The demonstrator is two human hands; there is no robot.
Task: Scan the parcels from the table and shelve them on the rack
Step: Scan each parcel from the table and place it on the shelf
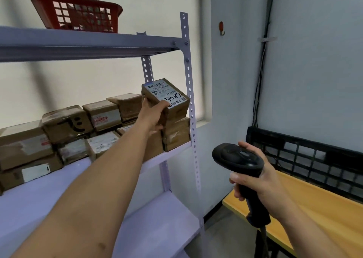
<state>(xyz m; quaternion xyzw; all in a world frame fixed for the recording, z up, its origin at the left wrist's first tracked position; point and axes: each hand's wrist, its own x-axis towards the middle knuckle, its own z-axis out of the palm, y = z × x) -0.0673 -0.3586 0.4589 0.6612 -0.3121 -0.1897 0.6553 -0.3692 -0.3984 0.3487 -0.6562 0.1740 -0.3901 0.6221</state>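
Note:
My left hand (152, 116) grips a small brown parcel (172, 102) with a white label marked 5082. The parcel is at the right end of the rack's middle shelf (172, 152), on top of other stacked boxes, close to the front right post. Whether it rests on the box below or hangs just above it, I cannot tell. My right hand (255, 177) holds a black barcode scanner (238, 159) by its handle, lower right, away from the rack and above the yellow table (324, 212).
Several brown cardboard parcels (64, 126) fill the middle shelf in two layers from the left to the right end. A red plastic basket (78, 14) sits on the top shelf. A black mesh crate (314, 159) stands on the table against the wall. The lower shelf (157, 228) is white.

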